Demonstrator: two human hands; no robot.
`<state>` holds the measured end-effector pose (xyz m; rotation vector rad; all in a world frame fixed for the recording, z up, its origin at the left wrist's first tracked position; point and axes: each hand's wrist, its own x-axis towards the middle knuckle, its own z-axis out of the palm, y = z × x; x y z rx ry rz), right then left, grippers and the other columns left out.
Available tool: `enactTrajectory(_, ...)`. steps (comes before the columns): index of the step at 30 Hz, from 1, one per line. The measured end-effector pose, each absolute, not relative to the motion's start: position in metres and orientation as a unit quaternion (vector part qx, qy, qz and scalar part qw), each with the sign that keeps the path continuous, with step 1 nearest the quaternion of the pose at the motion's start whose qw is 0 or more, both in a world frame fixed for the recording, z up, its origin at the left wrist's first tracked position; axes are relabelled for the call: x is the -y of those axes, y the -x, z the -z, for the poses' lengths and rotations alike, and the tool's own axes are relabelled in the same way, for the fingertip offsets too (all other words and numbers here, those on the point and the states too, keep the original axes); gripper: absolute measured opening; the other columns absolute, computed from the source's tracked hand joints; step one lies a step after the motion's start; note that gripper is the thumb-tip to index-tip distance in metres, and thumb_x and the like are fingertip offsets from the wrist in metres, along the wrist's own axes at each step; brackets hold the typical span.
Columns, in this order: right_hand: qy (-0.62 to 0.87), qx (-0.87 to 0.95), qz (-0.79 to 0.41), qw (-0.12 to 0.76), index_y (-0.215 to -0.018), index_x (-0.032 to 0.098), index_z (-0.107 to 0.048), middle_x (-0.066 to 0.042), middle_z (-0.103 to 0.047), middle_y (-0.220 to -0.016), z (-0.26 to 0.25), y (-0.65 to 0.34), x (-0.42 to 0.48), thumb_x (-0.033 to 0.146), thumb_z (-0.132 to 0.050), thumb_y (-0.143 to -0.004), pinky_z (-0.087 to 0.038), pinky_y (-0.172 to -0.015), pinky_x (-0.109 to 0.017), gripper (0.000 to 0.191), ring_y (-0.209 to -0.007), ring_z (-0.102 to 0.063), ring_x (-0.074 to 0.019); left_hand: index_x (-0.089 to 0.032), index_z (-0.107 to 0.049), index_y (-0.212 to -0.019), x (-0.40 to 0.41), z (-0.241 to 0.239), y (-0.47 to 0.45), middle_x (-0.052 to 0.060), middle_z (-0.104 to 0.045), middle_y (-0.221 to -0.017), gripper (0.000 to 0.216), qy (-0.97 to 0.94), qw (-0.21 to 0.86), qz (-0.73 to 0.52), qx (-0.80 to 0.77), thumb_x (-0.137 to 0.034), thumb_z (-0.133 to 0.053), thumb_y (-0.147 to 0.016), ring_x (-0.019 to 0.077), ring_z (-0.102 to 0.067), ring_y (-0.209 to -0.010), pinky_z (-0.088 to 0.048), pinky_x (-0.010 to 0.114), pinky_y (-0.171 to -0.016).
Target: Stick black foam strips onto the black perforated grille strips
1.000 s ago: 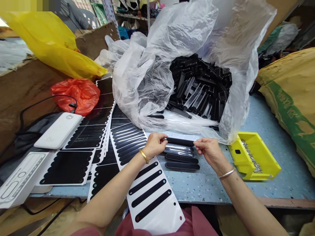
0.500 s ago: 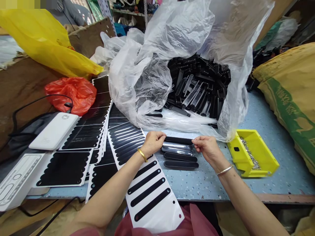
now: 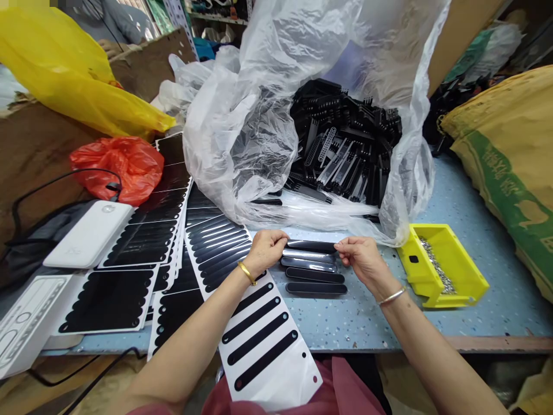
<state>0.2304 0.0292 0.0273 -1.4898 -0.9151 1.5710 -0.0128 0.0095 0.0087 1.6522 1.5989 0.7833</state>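
Note:
My left hand [image 3: 266,249] and my right hand [image 3: 362,258] each pinch one end of a long black strip [image 3: 310,246], held level just above the blue table [image 3: 363,323]. Three more black strips [image 3: 314,278] lie in a row on the table right under it. A white backing sheet [image 3: 263,340] with black strip-shaped stickers runs from under my left wrist towards my lap. Behind the hands, a large clear plastic bag [image 3: 259,121] lies open, full of black plastic parts [image 3: 345,150].
Sheets of black stickers [image 3: 147,242] are spread at the left, with a white power bank [image 3: 86,233] on them. A red bag [image 3: 116,167] and yellow bag [image 3: 64,75] lie behind. A yellow bin [image 3: 440,265] of small metal pieces stands at the right, beside a yellow-green sack [image 3: 505,155].
Both hands keep their hold on the black strip and stay in place over the row of strips. The camera has shifted slightly; nothing else has moved.

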Motion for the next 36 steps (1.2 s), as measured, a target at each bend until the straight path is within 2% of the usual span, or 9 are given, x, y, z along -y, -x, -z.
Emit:
enactTrajectory(6,0.588,0.355,-0.614,0.388,-0.048,0.013,-0.062,0.001,-0.052,-0.042,-0.027,-0.230,-0.028,0.025,-0.085,-0.045,-0.029,-0.034,-0.019,0.026,-0.037,-0.043,-0.0066,-0.018,-0.077,-0.087,-0.009,-0.009,0.009,0.001,-0.070,-0.064,0.023,-0.619,0.348,-0.300,-0.637,-0.030,-0.061,-0.076,0.0149,-0.060,-0.059,-0.044,0.025,-0.060)
enactTrajectory(9,0.589,0.356,-0.614,0.388,-0.048,0.013,-0.062,0.001,-0.053,-0.042,-0.027,-0.230,-0.028,0.025,-0.085,-0.045,-0.029,-0.034,-0.019,0.027,-0.037,-0.043,-0.0064,-0.018,-0.078,-0.090,-0.009,-0.009,0.007,0.001,-0.071,-0.063,0.024,-0.618,0.345,-0.292,-0.643,-0.030,-0.066,-0.074,0.0149,-0.061,-0.058,-0.043,0.026,-0.060)
enactTrajectory(13,0.585,0.359,-0.614,0.389,-0.048,0.013,-0.062,0.001,-0.053,-0.043,-0.027,-0.230,-0.029,0.025,-0.086,-0.044,-0.029,-0.034,-0.019,0.028,-0.037,-0.042,-0.0063,-0.018,-0.079,-0.084,-0.011,-0.010,0.007,0.001,-0.072,-0.063,0.019,-0.618,0.350,-0.293,-0.640,-0.027,-0.066,-0.073,0.0162,-0.063,-0.061,-0.044,0.026,-0.061)
enactTrajectory(20,0.583,0.354,-0.617,0.392,-0.047,0.014,-0.061,0.001,-0.053,-0.042,-0.025,-0.230,-0.029,0.027,-0.087,-0.043,-0.029,-0.033,-0.019,0.030,-0.036,-0.042,-0.0064,-0.020,-0.078,-0.076,-0.014,-0.009,0.008,0.002,-0.077,-0.076,0.017,-0.591,0.386,-0.317,-0.633,-0.023,-0.062,-0.075,0.0193,-0.069,-0.075,-0.048,0.028,-0.071)
enactTrajectory(25,0.580,0.352,-0.619,0.396,-0.048,0.014,-0.062,0.001,-0.052,-0.042,-0.023,-0.231,-0.031,0.025,-0.085,-0.044,-0.029,-0.033,-0.019,0.026,-0.036,-0.041,-0.0065,-0.020,-0.077,-0.075,-0.014,-0.006,0.009,0.001,-0.076,-0.073,0.018,-0.599,0.385,-0.324,-0.623,-0.025,-0.059,-0.077,0.0183,-0.068,-0.074,-0.048,0.026,-0.067)
enactTrajectory(29,0.579,0.364,-0.609,0.402,-0.050,0.014,-0.064,0.002,-0.052,-0.042,-0.026,-0.231,-0.029,0.026,-0.081,-0.048,-0.028,-0.034,-0.019,0.021,-0.037,-0.040,-0.0064,-0.019,-0.077,-0.075,-0.014,-0.003,0.011,0.002,-0.075,-0.072,0.019,-0.602,0.383,-0.323,-0.622,-0.027,-0.059,-0.077,0.0184,-0.067,-0.072,-0.046,0.026,-0.066)
enactTrajectory(36,0.558,0.485,-0.515,0.433,-0.051,0.016,-0.066,0.002,-0.052,-0.043,-0.051,-0.225,-0.021,0.028,-0.077,-0.059,-0.032,-0.039,-0.021,0.018,-0.041,-0.042,-0.0080,-0.020,-0.077,-0.076,-0.014,0.001,0.011,0.001,-0.076,-0.074,0.020,-0.610,0.375,-0.327,-0.617,-0.029,-0.059,-0.078,0.0188,-0.068,-0.073,-0.047,0.027,-0.068)
